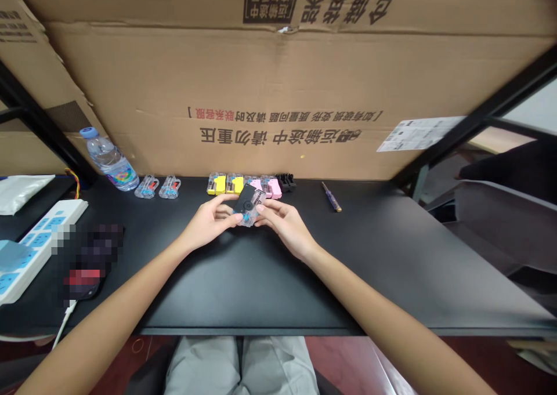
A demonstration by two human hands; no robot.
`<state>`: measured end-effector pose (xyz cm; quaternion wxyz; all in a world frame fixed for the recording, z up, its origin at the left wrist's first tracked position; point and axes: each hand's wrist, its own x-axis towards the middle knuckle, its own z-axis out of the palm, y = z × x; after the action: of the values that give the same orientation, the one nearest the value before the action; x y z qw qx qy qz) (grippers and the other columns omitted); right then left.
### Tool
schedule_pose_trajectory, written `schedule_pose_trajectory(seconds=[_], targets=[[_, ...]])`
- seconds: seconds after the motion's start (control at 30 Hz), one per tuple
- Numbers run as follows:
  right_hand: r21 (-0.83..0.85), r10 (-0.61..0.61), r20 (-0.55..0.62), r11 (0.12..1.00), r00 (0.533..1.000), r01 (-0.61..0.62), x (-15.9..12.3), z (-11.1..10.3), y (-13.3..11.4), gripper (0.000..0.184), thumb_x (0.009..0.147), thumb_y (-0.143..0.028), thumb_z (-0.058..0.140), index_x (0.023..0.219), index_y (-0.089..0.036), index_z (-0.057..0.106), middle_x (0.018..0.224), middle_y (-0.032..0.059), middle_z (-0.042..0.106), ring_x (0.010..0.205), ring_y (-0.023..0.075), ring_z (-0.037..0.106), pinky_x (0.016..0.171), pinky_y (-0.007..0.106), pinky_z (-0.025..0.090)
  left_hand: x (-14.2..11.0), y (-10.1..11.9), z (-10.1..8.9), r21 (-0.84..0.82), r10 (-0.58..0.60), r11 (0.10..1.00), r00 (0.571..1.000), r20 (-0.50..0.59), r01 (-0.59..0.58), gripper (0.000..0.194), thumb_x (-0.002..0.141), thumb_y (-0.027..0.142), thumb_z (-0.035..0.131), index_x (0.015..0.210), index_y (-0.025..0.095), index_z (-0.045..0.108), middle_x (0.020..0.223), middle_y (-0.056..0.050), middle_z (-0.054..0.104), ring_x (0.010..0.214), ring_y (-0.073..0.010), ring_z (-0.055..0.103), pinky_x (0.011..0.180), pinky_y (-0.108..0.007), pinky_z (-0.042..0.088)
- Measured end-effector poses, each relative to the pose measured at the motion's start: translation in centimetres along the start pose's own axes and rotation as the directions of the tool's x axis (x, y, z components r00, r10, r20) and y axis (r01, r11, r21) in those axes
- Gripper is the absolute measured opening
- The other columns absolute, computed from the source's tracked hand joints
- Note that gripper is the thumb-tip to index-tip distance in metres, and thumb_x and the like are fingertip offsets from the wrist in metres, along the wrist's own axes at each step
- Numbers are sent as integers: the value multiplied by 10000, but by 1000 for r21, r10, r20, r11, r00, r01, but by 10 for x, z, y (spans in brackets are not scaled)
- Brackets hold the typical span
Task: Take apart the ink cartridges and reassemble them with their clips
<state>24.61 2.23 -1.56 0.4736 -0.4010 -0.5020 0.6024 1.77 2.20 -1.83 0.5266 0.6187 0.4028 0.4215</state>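
Observation:
Between my two hands is a small flat device (249, 202) with a black face, a round mark and a clear plastic lower part showing blue bits. My left hand (211, 224) is closed on its left side, thumb at the lower edge. On the right side, my right hand (289, 225) pinches it with the thumb on the front. Just behind stand clear pieces with yellow parts (220, 184), pieces with pink parts (273, 187) and black pieces (286, 181), in a row. The device partly hides that row.
Two clear plastic pieces (147, 187) with red bits lie left, near a water bottle (111, 160). A slim screwdriver-like tool (331, 198) lies right. A power strip (41, 247) and a blurred-out dark object (91, 261) with a white cable (64, 324) occupy the left. Cardboard (278, 76) walls the back.

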Motion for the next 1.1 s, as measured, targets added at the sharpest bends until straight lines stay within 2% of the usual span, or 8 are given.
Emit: schedule_pose_trajectory(seconds=[0.2, 0.43, 0.6, 0.67, 0.77, 0.9, 1.0, 1.1], targets=[[-89, -112, -57, 990, 992, 106, -1, 0, -2, 607, 825, -535, 896, 1310, -213, 723, 785, 8, 770, 755, 216, 733, 849, 436, 638, -2, 7, 2, -145, -145, 976, 982, 124, 162, 797, 825, 479, 926, 1472, 156, 591, 947, -132, 849, 864, -281, 836, 806, -397, 669], [-173, -243, 33, 954, 969, 245, -6, 3, -5, 582, 880, -487, 856, 1385, -243, 697, 996, 49, 759, 860, 209, 729, 822, 393, 645, -2, 9, -1, -252, -221, 927, 947, 234, 279, 693, 883, 517, 876, 1410, 146, 621, 1004, -165, 842, 882, -268, 834, 849, -390, 649], [-329, -316, 100, 884, 943, 331, -7, 2, 7, 618, 899, -406, 837, 1473, -266, 655, 1175, 89, 752, 858, 195, 753, 814, 381, 666, -3, 1, 8, -253, -201, 932, 952, 232, 258, 583, 909, 395, 857, 1406, 189, 633, 1266, -177, 797, 1153, -308, 781, 1020, -450, 583], [-402, -383, 119, 825, 916, 397, -7, 1, 11, 572, 945, -372, 788, 1490, -278, 642, 1230, 100, 770, 909, 217, 775, 822, 387, 675, -4, 0, 14, -335, -196, 903, 952, 234, 268, 542, 874, 288, 853, 1378, 235, 662, 1397, -144, 748, 1293, -319, 714, 1114, -475, 527], [-537, -529, 149, 666, 835, 518, -7, -1, 12, 506, 1009, -293, 718, 1506, -301, 629, 1297, 94, 784, 1013, 243, 792, 894, 415, 680, -4, 4, 24, -611, -182, 726, 946, 269, 314, 451, 821, 233, 750, 1269, 206, 712, 1427, -140, 725, 1399, -339, 639, 1213, -525, 456], [-649, -724, 313, 309, 614, 695, -7, -3, 6, 527, 1035, -164, 677, 1534, -318, 603, 1334, 90, 782, 1133, 258, 773, 1006, 459, 659, -5, 9, 34, -876, -270, 397, 947, 174, 273, 287, 888, 375, 626, 1030, 142, 713, 1212, -206, 767, 1302, -362, 694, 1193, -552, 505], [-635, -751, 440, 128, 493, 762, -6, -3, 2, 591, 1032, -97, 663, 1572, -314, 561, 1338, 92, 785, 1165, 263, 760, 999, 468, 671, -5, 11, 39, -928, -396, 307, 915, 78, 212, 447, 1009, 520, 530, 1101, 123, 711, 1153, -212, 765, 1201, -334, 734, 1139, -499, 566], [-605, -740, 506, 61, 443, 794, -4, -3, 3, 621, 1024, -73, 663, 1584, -317, 547, 1357, 87, 782, 1209, 276, 753, 998, 492, 683, -6, 13, 42, -939, -419, 289, 907, 51, 186, 492, 1062, 524, 468, 1191, 117, 712, 1176, -194, 767, 1137, -309, 747, 1110, -477, 588]])
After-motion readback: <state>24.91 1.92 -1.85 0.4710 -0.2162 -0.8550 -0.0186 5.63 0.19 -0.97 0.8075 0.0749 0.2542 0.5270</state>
